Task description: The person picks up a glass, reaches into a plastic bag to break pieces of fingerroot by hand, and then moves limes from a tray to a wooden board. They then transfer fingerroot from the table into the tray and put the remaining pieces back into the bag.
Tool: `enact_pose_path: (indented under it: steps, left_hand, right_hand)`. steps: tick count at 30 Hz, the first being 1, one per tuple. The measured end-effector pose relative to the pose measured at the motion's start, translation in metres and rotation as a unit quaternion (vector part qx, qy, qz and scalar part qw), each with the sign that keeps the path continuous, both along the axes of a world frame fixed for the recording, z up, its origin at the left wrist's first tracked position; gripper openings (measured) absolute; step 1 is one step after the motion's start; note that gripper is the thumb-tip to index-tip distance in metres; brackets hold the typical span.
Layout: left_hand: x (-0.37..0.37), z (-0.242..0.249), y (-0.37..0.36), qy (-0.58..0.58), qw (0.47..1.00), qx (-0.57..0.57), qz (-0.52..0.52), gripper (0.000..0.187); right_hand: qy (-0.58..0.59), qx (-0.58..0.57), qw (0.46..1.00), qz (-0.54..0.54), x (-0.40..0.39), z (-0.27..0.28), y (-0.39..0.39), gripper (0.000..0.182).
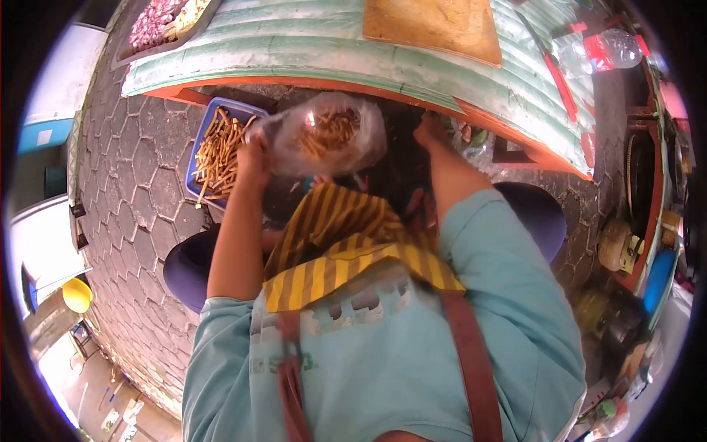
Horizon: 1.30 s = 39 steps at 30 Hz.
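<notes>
My left hand [254, 156] is closed on the gathered edge of a clear plastic bag [368, 136], beside a blue basket [196, 158]. Inside the bag lie thin brown finger-like pieces [333, 132]. More long brown pieces [216, 151] fill the basket. Off to the right, apart from the bag, my right hand [431, 132] is near the table's orange edge; its fingers are too dark and small to make out, and so is anything in them.
A table with a pale green corrugated top [294, 59] stands in front, bearing a wooden board [434, 26], a tray of chopped onions [166, 48] and plastic bottles [618, 50]. Hexagonal paving [125, 191] lies at the left. A yellow round object [76, 295] is farther left.
</notes>
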<state>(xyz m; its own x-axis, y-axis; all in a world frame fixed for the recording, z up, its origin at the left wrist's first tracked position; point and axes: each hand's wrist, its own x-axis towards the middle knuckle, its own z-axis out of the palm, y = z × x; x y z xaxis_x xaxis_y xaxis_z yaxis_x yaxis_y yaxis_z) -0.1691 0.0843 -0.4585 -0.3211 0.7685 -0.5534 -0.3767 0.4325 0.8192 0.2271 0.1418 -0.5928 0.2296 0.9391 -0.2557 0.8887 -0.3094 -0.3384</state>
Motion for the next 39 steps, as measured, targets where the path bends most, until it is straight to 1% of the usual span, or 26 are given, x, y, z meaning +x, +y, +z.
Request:
enact_pose_path:
  steps: [3, 5, 6, 7, 8, 9, 10, 11, 13, 14, 15, 16, 17, 18, 19, 20, 21, 23, 26, 27, 29, 31, 33, 34, 37, 39]
  left_hand:
    - [-0.001, 0.0, -0.022, -0.024, 0.996, -0.082, -0.039, 0.02]
    - [0.004, 0.006, -0.026, 0.06, 0.974, -0.102, -0.195, 0.033]
    - [0.016, -0.007, -0.027, 0.2, 0.961, 0.005, -0.19, 0.042]
    - [0.014, -0.013, -0.028, 0.197, 0.963, 0.012, -0.184, 0.042]
    - [0.021, 0.006, -0.029, 0.353, 0.886, 0.017, -0.3, 0.044]
    - [0.023, 0.019, -0.031, 0.494, 0.771, 0.016, -0.401, 0.045]
    - [0.02, 0.012, -0.034, 0.505, 0.75, 0.033, -0.425, 0.04]
    - [0.018, 0.002, -0.035, 0.506, 0.755, 0.033, -0.417, 0.04]
    - [0.018, -0.016, -0.033, 0.51, 0.782, 0.003, -0.357, 0.036]
    - [0.019, -0.023, -0.03, 0.443, 0.846, -0.026, -0.296, 0.033]
    - [0.016, -0.031, -0.027, 0.44, 0.85, -0.025, -0.288, 0.033]
    - [0.013, -0.038, -0.024, 0.16, 0.969, 0.015, -0.19, 0.031]
    - [0.01, -0.041, -0.024, -0.137, 0.986, 0.058, -0.074, 0.029]
    - [0.014, -0.021, -0.026, -0.232, 0.966, 0.075, -0.08, 0.026]
    - [0.013, -0.023, -0.029, -0.235, 0.966, 0.08, -0.074, 0.026]
    - [0.011, -0.032, -0.031, -0.253, 0.959, 0.093, -0.092, 0.028]
    - [0.009, -0.044, -0.032, -0.27, 0.95, 0.106, -0.111, 0.029]
    - [0.006, -0.066, -0.032, -0.256, 0.957, 0.037, -0.13, 0.033]
    - [0.009, -0.021, -0.035, -0.295, 0.904, -0.13, -0.28, 0.04]
    - [0.008, 0.001, -0.039, -0.298, 0.903, -0.13, -0.282, 0.04]
    - [0.006, 0.034, -0.044, -0.161, 0.872, -0.11, -0.448, 0.042]
    - [0.007, 0.036, -0.048, -0.137, 0.901, -0.074, -0.405, 0.031]
    - [-0.004, 0.024, -0.041, -0.205, 0.922, -0.036, -0.326, 0.022]
    - [-0.019, -0.013, -0.031, -0.467, 0.824, -0.01, -0.321, 0.016]
    - [-0.003, 0.021, -0.032, -0.477, 0.862, 0.022, -0.172, 0.021]
    - [-0.003, -0.013, -0.025, -0.507, 0.846, 0.06, -0.152, 0.021]
  right_hand:
    - [0.003, 0.037, 0.999, -0.018, -0.002, 0.007, -0.011, 0.038]
    - [0.018, 0.041, 0.999, -0.025, -0.009, 0.019, -0.009, 0.036]
    - [0.038, 0.045, 0.998, -0.031, -0.018, 0.036, -0.005, 0.035]
    - [0.035, 0.053, 0.998, -0.026, -0.028, 0.054, -0.002, 0.035]
    - [0.24, 0.006, 0.964, -0.112, -0.044, 0.088, -0.002, 0.037]
    - [0.434, -0.046, 0.88, -0.188, -0.055, 0.105, -0.002, 0.039]
    - [0.544, -0.107, 0.82, -0.142, -0.056, 0.096, 0.007, 0.052]
    - [0.542, -0.108, 0.823, -0.133, -0.07, 0.1, 0.005, 0.052]
    - [0.52, -0.065, 0.846, 0.095, -0.108, 0.112, -0.006, 0.064]
    - [0.353, -0.029, 0.913, 0.202, -0.122, 0.119, -0.016, 0.071]
    - [0.17, 0.01, 0.939, 0.299, -0.134, 0.124, -0.03, 0.079]
    - [0.05, 0.13, 0.941, 0.307, -0.146, 0.125, -0.051, 0.067]
    - [0.045, 0.132, 0.939, 0.315, -0.148, 0.12, -0.051, 0.067]
    - [0.087, 0.086, 0.958, 0.261, -0.148, 0.104, -0.05, 0.056]
    - [0.129, 0.038, 0.97, 0.204, -0.147, 0.085, -0.05, 0.047]
    - [0.312, 0.027, 0.946, 0.078, -0.144, 0.064, -0.046, 0.027]
    - [0.311, 0.027, 0.946, 0.083, -0.139, 0.067, -0.038, 0.027]
    - [0.631, -0.131, 0.75, -0.151, -0.119, 0.076, -0.025, 0.021]
    - [0.662, -0.124, 0.658, -0.336, -0.106, 0.102, -0.01, 0.015]
    - [0.66, -0.122, 0.66, -0.338, -0.094, 0.08, -0.005, 0.015]
    - [0.68, -0.199, 0.656, -0.26, -0.061, 0.014, 0.014, 0.021]
    - [0.646, -0.23, 0.684, -0.25, -0.082, 0.066, -0.007, 0.018]
    - [0.611, -0.26, 0.71, -0.234, -0.097, 0.12, -0.008, 0.017]
    - [0.589, -0.285, 0.734, -0.183, -0.1, 0.135, -0.006, 0.019]
    - [0.552, -0.263, 0.781, -0.127, -0.113, 0.162, -0.008, 0.035]
    - [0.507, -0.198, 0.838, -0.036, -0.113, 0.156, 0.001, 0.052]
